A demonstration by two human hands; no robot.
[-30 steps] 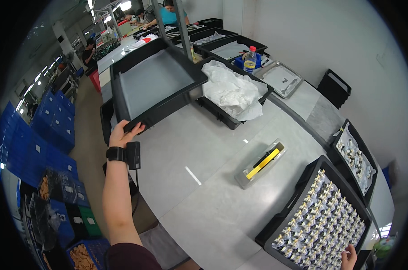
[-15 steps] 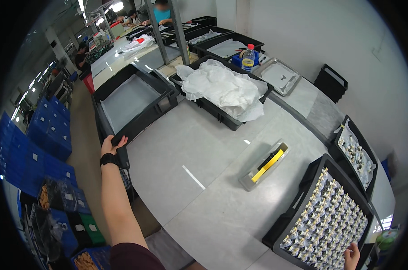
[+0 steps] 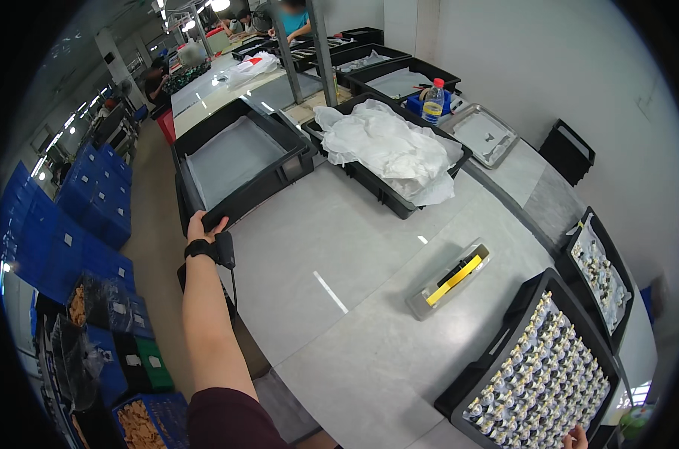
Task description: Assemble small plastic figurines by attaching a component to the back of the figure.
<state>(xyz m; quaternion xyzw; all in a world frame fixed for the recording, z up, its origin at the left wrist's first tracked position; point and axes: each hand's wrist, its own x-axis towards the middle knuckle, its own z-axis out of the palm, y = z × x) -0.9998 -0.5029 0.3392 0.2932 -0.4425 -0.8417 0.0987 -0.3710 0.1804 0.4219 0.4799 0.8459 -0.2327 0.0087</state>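
At the table's left edge my left hand [image 3: 205, 224] has its fingers wrapped over the near corner of a deep black tray [image 3: 297, 159], which is lined with a pale sheet. A dark band and a small black device with a cord are on that wrist. At the lower right, a second black tray [image 3: 477, 368] holds rows of small white-and-black parts with yellowish tips [image 3: 541, 374]. My right hand [image 3: 576, 438] shows only partly at the bottom edge of the picture, its curled fingers at that tray's near right rim.
A clear case with a yellow strip [image 3: 453, 280] lies mid-table. Behind it, crumpled white sheeting [image 3: 388, 146] fills another black tray. A bottle [image 3: 433, 101], a metal tray [image 3: 483, 135] and a tray of loose parts [image 3: 600, 273] stand farther right. Blue crates [image 3: 100, 191] line the left; people sit far back.
The view has turned slightly, so the left tray and the table's middle appear farther right. Both hands keep their places at the trays; less of my right hand shows now.
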